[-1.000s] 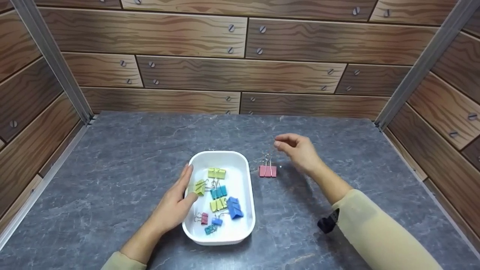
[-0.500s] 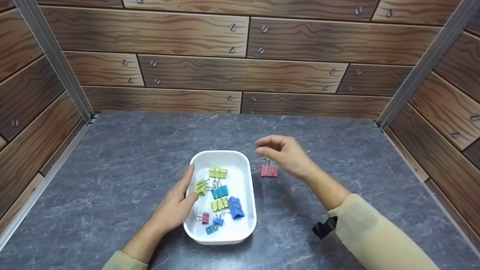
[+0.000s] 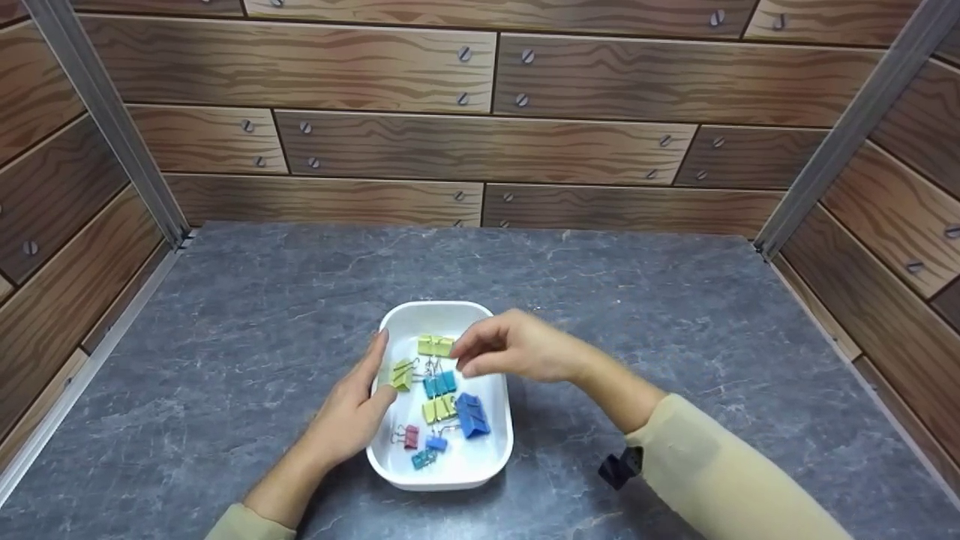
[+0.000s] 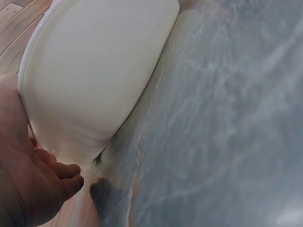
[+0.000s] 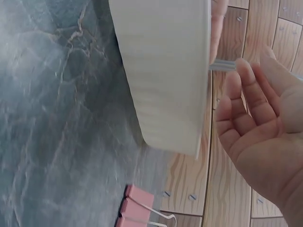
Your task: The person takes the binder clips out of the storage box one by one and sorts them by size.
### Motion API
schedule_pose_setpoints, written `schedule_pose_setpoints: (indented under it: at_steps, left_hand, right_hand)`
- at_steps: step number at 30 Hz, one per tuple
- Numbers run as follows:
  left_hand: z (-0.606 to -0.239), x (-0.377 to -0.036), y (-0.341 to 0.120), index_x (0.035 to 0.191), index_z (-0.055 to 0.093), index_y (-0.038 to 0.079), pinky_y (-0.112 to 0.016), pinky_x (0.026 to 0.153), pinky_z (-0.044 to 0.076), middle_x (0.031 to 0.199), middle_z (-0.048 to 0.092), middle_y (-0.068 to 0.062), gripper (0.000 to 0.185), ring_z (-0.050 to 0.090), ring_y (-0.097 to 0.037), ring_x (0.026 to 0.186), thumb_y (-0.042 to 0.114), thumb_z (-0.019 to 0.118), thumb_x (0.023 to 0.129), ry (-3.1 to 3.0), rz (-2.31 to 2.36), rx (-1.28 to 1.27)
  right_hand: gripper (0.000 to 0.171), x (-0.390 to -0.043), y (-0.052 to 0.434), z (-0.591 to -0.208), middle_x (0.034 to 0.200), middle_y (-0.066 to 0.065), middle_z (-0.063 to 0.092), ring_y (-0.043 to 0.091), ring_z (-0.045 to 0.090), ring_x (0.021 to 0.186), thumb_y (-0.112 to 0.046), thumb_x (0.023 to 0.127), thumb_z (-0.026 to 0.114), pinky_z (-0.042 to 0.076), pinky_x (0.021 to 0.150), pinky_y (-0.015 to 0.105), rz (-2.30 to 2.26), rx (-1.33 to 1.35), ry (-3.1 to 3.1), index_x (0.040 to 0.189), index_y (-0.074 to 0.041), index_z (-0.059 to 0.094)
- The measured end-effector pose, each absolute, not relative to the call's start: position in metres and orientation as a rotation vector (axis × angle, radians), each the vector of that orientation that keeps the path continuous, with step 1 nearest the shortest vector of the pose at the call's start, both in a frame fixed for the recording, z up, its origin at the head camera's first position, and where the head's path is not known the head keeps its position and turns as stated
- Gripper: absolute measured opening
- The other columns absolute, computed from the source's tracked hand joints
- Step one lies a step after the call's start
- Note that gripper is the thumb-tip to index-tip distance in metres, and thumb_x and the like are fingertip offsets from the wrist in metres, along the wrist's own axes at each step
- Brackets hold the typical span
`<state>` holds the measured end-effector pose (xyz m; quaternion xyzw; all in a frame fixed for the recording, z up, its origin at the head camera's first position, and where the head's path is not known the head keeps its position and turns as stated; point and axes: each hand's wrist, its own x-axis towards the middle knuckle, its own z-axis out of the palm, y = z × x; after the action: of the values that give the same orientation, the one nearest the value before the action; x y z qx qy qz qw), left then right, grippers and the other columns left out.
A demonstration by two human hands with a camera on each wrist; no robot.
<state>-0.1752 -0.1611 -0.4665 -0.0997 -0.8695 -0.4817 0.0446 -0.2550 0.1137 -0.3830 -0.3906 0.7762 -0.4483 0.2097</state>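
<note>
So the left hand [image 3: 349, 409] is grasping the left side of a white plastic tray [image 3: 472, 463], its thumb hooking over the rim while its fingers are pressing along the outer wall. The right hand [image 3: 525, 349] is hovering over the tray's right side, fingers loosely bent, with a gap showing between thumb and index finger; its grip is looking released, nothing pinched in there.

Right by those fingertips, a yellow-green binder clip [image 3: 435, 345] is lying near the far end of the tray. Another yellow-green one [image 3: 403, 375] is sitting by the left wall, close to the left thumb. A teal binder clip [image 3: 440, 384] is lying mid-tray, with a third yellow-green one [image 3: 439, 409] just below it and a big blue binder clip [image 3: 472, 415] right beside that. Toward the near end, three little clips are bunching up: red [image 3: 411, 436], blue [image 3: 436, 443] and teal [image 3: 424, 459].

Outside the tray, a pink binder clip [image 5: 137, 205] is standing on the grey marbled tabletop [image 3: 262, 300], near the tray but apart from it, wire handles sticking up; only the right wrist view is showing it. Both arms are wearing pale yellow sleeves [image 3: 727, 472], and wood-plank-print walls [image 3: 375, 67] are surrounding the table.
</note>
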Motion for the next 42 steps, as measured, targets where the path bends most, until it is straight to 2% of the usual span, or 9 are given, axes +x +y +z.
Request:
schedule_pose_setpoints:
  at_steps: [6, 14, 22, 33, 40, 42]
  left_hand:
    - [-0.467, -0.175, -0.161, 0.169, 0.026, 0.009, -0.054, 0.127, 0.023, 0.171, 0.029, -0.017, 0.076, 0.029, -0.035, 0.157, 0.008, 0.054, 0.098, -2.659, -1.453, -0.3]
    - [-0.468, -0.176, -0.161, 0.169, 0.025, 0.008, -0.054, 0.127, 0.023, 0.171, 0.029, -0.019, 0.076, 0.03, -0.037, 0.156, 0.009, 0.055, 0.099, -2.663, -1.443, -0.304]
    - [-0.469, -0.175, -0.161, 0.169, 0.026, 0.01, -0.054, 0.126, 0.023, 0.17, 0.03, -0.019, 0.076, 0.031, -0.037, 0.155, 0.009, 0.056, 0.099, -2.661, -1.439, -0.303]
    - [-0.468, -0.174, -0.162, 0.17, 0.025, 0.011, -0.055, 0.126, 0.026, 0.171, 0.03, -0.017, 0.076, 0.033, -0.037, 0.155, 0.01, 0.055, 0.099, -2.664, -1.458, -0.289]
    - [-0.467, -0.174, -0.161, 0.17, 0.026, 0.012, -0.056, 0.125, 0.026, 0.17, 0.032, -0.018, 0.076, 0.035, -0.038, 0.154, 0.01, 0.056, 0.1, -2.653, -1.47, -0.291]
    - [-0.467, -0.174, -0.161, 0.17, 0.026, 0.012, -0.055, 0.125, 0.026, 0.17, 0.032, -0.018, 0.076, 0.035, -0.038, 0.153, 0.009, 0.056, 0.1, -2.649, -1.467, -0.298]
  right_hand:
    - [0.028, -0.255, 0.104, -0.388, 0.11, 0.014, 0.078, 0.013, 0.074, 0.102, -0.008, 0.095, 0.079, 0.06, 0.093, 0.032, -1.135, -1.149, 2.057, 0.119, 0.004, 0.076]
    - [0.03, -0.257, 0.101, -0.392, 0.112, 0.015, 0.079, 0.008, 0.073, 0.1, -0.008, 0.092, 0.082, 0.06, 0.092, 0.029, -1.014, -1.177, 2.057, 0.119, 0.003, 0.077]
    - [0.033, -0.262, 0.102, -0.398, 0.113, 0.006, 0.08, 0.011, 0.074, 0.103, -0.011, 0.091, 0.083, 0.059, 0.097, 0.038, -0.955, -1.201, 2.082, 0.122, 0.0, 0.078]
    - [0.026, -0.259, 0.099, -0.402, 0.108, 0.001, 0.081, 0.001, 0.07, 0.098, -0.012, 0.093, 0.082, 0.056, 0.096, 0.026, -0.865, -1.289, 2.13, 0.118, -0.006, 0.081]
    - [0.024, -0.257, 0.099, -0.404, 0.104, -0.003, 0.08, -0.002, 0.068, 0.097, -0.012, 0.092, 0.082, 0.057, 0.099, 0.038, -0.833, -1.288, 2.156, 0.116, -0.008, 0.082]
    - [0.023, -0.256, 0.098, -0.403, 0.103, -0.004, 0.08, -0.002, 0.067, 0.096, -0.012, 0.092, 0.082, 0.057, 0.098, 0.038, -0.821, -1.289, 2.164, 0.115, -0.008, 0.083]
